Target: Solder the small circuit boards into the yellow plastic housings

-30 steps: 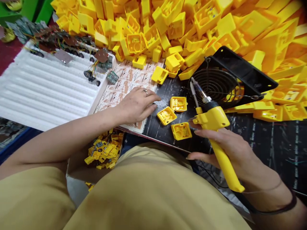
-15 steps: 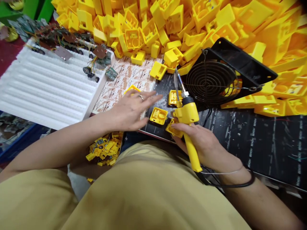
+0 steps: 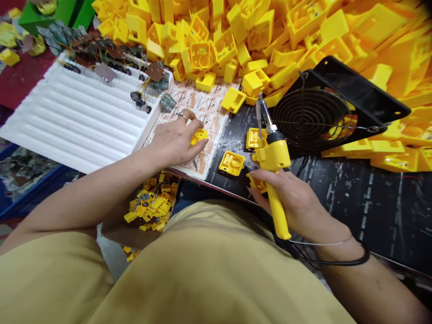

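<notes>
My right hand (image 3: 293, 202) grips a yellow soldering gun (image 3: 274, 166) by its handle, tip pointing up and away toward a black fan (image 3: 310, 117). Its fingertips also rest on a small yellow plastic housing (image 3: 257, 183) at the near edge of the black mat (image 3: 354, 189). Two more small housings (image 3: 231, 163) (image 3: 254, 138) lie on the mat beside the gun. My left hand (image 3: 175, 141) is closed around another yellow housing (image 3: 199, 135) over a printed paper sheet (image 3: 202, 105).
A huge heap of yellow plastic housings (image 3: 270, 31) fills the back. A white ribbed foam tray (image 3: 77, 117) at left carries circuit boards with wires (image 3: 101, 54). A box of small yellow parts (image 3: 151, 207) sits by my lap. Green bins (image 3: 50, 11) stand far left.
My left hand has drawn back left and closed on a yellow housing. My right hand swung the soldering gun left to the housings on the mat, fingers now touching one.
</notes>
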### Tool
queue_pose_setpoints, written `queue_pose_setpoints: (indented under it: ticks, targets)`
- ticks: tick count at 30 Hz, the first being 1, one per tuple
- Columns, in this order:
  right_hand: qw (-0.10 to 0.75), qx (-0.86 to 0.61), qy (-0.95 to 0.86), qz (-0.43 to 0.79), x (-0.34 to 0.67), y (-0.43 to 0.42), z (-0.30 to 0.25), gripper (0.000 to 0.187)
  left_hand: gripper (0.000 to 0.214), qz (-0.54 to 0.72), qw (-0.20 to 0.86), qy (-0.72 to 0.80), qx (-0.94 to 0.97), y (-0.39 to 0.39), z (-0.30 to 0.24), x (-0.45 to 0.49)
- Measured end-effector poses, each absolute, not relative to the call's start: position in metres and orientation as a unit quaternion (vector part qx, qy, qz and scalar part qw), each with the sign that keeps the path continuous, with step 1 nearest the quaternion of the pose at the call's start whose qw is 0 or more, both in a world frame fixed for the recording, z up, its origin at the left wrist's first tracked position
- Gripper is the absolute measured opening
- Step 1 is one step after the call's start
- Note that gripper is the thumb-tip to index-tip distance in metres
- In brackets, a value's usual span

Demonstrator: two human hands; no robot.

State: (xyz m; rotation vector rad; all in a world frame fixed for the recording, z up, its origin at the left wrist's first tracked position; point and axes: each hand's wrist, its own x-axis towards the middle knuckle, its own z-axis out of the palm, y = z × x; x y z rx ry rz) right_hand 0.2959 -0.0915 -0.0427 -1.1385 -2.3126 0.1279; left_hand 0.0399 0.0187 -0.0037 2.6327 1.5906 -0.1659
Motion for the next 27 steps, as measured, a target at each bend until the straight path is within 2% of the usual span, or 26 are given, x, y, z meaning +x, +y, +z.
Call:
queue_pose_setpoints:
  ticks: [3,7,10,13,16,20,24,27]
  targets:
    - [0.269,-0.426,-0.862,0.057,0.308,-0.092,-0.041,0.041,0.061,-0.101,0.073,0.469,0.874,0.014,0.006,0.037]
    - [0.252,-0.477,-0.842,0.021,0.314,-0.096,-0.043,0.055,0.053,-0.193,0.119,0.324,0.918,0.016,0.018,0.029]
    - [0.252,-0.48,-0.84,0.014,0.312,-0.099,-0.049,0.05,0.055,-0.228,0.078,0.293,0.925,0.017,0.022,0.026]
    - [0.278,-0.451,-0.846,0.056,0.312,-0.097,-0.055,0.043,0.049,-0.239,0.065,0.319,0.915,0.016,0.021,0.03]
    - [0.296,-0.423,-0.852,0.084,0.313,-0.091,-0.059,0.046,0.044,-0.212,0.077,0.35,0.909,0.012,0.013,0.036]
    - [0.283,-0.407,-0.862,0.104,0.314,-0.083,-0.06,0.045,0.058,-0.152,0.092,0.392,0.902,0.015,0.01,0.038]
    - [0.311,-0.428,-0.846,0.056,0.313,-0.082,-0.056,0.051,0.042,-0.014,-0.043,0.534,0.844,0.049,0.019,0.012]
    - [0.335,-0.442,-0.831,0.033,0.306,-0.081,-0.055,0.058,0.041,0.024,-0.119,0.569,0.814,0.083,0.015,-0.011]
